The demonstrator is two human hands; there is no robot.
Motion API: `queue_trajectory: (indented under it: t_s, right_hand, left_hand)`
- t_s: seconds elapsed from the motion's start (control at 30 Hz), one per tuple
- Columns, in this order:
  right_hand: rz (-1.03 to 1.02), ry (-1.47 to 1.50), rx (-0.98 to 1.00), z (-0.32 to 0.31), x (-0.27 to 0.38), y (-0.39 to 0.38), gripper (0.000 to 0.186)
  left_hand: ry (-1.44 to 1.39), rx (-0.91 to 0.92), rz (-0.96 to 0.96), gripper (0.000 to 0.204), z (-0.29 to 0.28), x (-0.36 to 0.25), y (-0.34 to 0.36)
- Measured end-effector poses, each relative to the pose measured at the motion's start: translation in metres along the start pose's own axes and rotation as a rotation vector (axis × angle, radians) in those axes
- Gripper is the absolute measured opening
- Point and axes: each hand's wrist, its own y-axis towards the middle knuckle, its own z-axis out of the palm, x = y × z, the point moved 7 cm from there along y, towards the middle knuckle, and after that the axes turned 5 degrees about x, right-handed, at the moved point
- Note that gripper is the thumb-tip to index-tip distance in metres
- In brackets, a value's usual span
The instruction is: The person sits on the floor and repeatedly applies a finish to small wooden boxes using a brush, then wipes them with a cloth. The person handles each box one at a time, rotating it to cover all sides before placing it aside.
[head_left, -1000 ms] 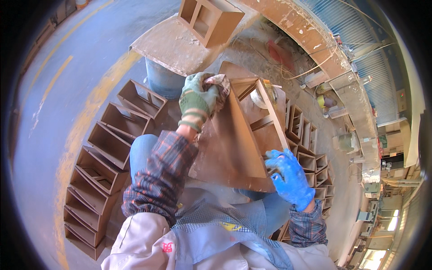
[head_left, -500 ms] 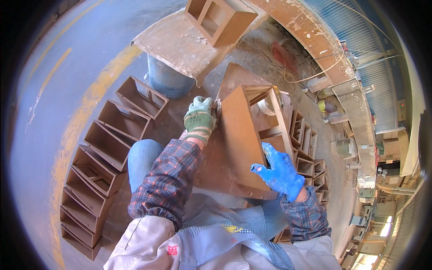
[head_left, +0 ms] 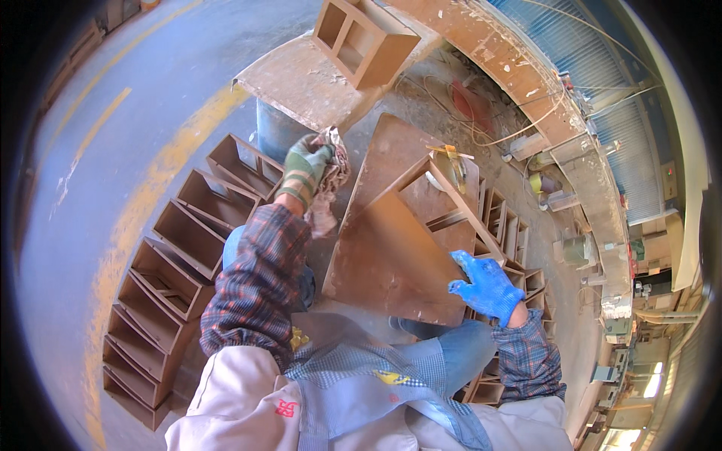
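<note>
My left hand [head_left: 307,167], in a green and white striped glove, is closed on a crumpled, stained rag [head_left: 331,169] that hangs down past the left edge of the work board [head_left: 361,279]. On this board a small brown wooden cabinet frame [head_left: 410,239] stands tilted, one broad side facing up and left, its open compartments to the right. My right hand [head_left: 490,289], in a blue glove, grips the near end of the frame, thumb and fingers at its edge. A brush-like tool with a yellow handle [head_left: 455,161] lies at the far end of the board.
Similar brown frames [head_left: 169,284] stand in a curved row on the floor to the left; more are stacked [head_left: 508,233] to the right. Ahead, another frame [head_left: 365,45] sits on a dusty board [head_left: 293,75] over a blue drum [head_left: 274,131]. Hoses lie near the long bench [head_left: 519,68].
My left hand has drawn away from the frame, leftward and up, with the rag now in plain sight. The frame has tilted and turned, and my right hand has shifted slightly right with it.
</note>
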Motion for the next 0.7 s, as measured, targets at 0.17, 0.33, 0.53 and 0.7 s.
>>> queue_trajectory:
  t_s: [0.17, 0.33, 0.53, 0.7]
  right_hand:
    - [0.205, -0.207, 0.132, -0.004, -0.022, -0.014, 0.061]
    - [-0.096, -0.078, -0.248, -0.012, 0.028, 0.016, 0.059]
    - [0.053, -0.049, -0.135, -0.004, 0.019, 0.039, 0.053]
    - [-0.004, 0.005, -0.125, -0.009, 0.011, 0.044, 0.053]
  left_hand:
    - [0.606, 0.233, -0.002, 0.02, -0.006, -0.059, -0.083]
    - [1.16, 0.294, 0.106, 0.028, 0.017, -0.058, -0.158]
    - [1.253, 0.361, 0.493, 0.035, 0.098, -0.027, -0.221]
    - [1.29, 0.275, 0.498, 0.023, 0.082, 0.024, -0.201]
